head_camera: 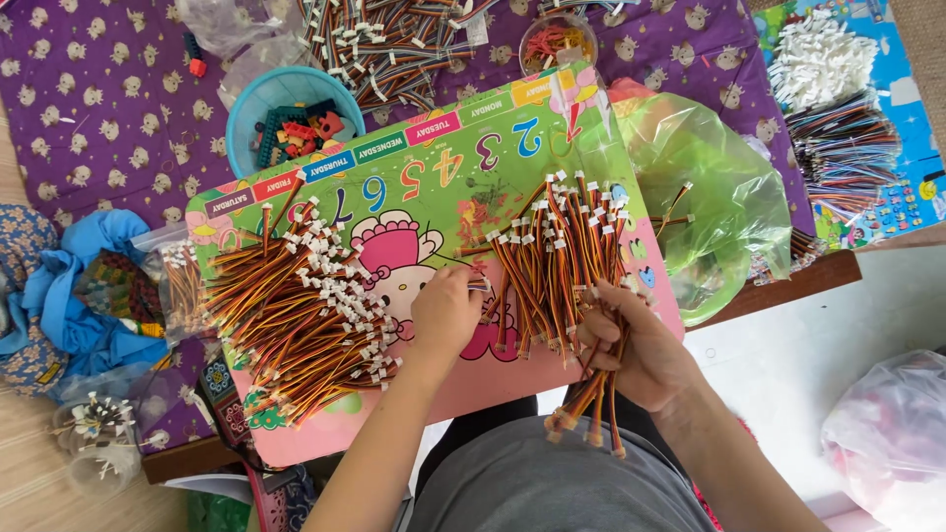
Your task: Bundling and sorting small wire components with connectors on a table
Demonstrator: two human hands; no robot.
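Observation:
My right hand (641, 350) grips a thick bundle of short red, yellow and black wires with white plug ends (562, 251); the bundle fans out over the right part of a colourful cartoon board (434, 167) and its tails hang below my fist. My left hand (445, 313) rests on the board's middle, fingertips pinched at a wire on the bundle's left edge. A loose heap of the same wires (296, 305) lies on the board's left half.
A green plastic bag (719, 197) lies right of the board. A blue bowl of small parts (286, 118) stands behind it, with more wire heaps (384, 39) and a wire bundle with white connectors (838, 128) further back. Blue cloth (79, 296) at left; a clear bag (887, 433) at right.

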